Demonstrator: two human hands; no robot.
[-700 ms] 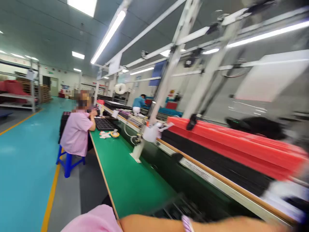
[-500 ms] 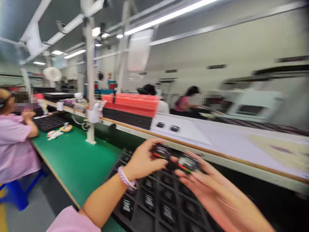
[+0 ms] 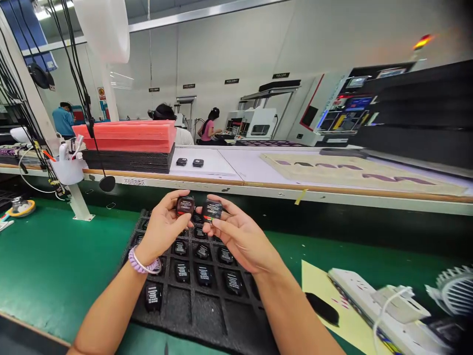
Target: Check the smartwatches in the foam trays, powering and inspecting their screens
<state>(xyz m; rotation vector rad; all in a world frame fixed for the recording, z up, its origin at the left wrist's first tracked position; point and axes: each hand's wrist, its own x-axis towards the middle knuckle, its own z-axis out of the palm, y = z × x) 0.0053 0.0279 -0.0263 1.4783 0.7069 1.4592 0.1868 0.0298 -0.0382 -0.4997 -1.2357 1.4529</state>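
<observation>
My left hand (image 3: pixel 161 230) is closed around the edges of a black smartwatch body (image 3: pixel 185 205), its screen lit with small text and a red strip. Beside it, my right hand (image 3: pixel 247 237) grips a second smartwatch body (image 3: pixel 212 210) between thumb and fingers, screen towards me, with a red and green strip at the bottom. The two are held close together, screens side by side. Below them lies a black foam tray (image 3: pixel 207 313) with square pockets. Several similar smartwatch bodies (image 3: pixel 204 274) sit in it, and some front pockets hold nothing. My forearms cover parts of the tray.
Two more black units (image 3: pixel 197 162) lie on the raised shelf (image 3: pixel 236 170) beyond, right of stacked red foam (image 3: pixel 129 138). A power strip (image 3: pixel 364 296) and yellow paper (image 3: pixel 314 276) lie at right. A black round piece (image 3: pixel 107 184) hangs from a cable at left.
The view has swung to the right and steadied. Both hands still hold their smartwatch bodies, now further left in the picture. The power strip and yellow paper have come into view.
</observation>
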